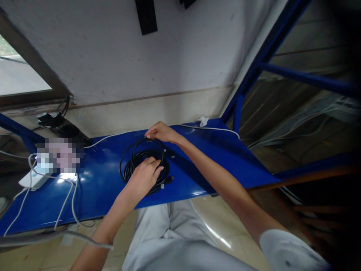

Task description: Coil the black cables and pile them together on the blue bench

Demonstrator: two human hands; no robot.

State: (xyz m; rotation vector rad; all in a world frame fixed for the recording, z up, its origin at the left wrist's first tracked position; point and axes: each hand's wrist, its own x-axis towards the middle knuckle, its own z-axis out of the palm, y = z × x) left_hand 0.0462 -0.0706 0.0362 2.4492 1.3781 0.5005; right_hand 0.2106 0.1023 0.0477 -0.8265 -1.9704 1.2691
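A coil of black cable lies in several loops on the blue table. My right hand is at the far side of the coil, its fingertips pinched on a raised loop of the cable. On the near side, my left hand reaches over the coil with its fingers curled onto the cable. Part of the coil is hidden beneath that hand. A cable plug with a small white tag shows just to the right of it.
A white power strip with white cords sits at the left, beside a blurred-out patch. Behind it leans a shiny black object. A white cable runs along the back edge near a crumpled white scrap. Blue frame posts stand at the right.
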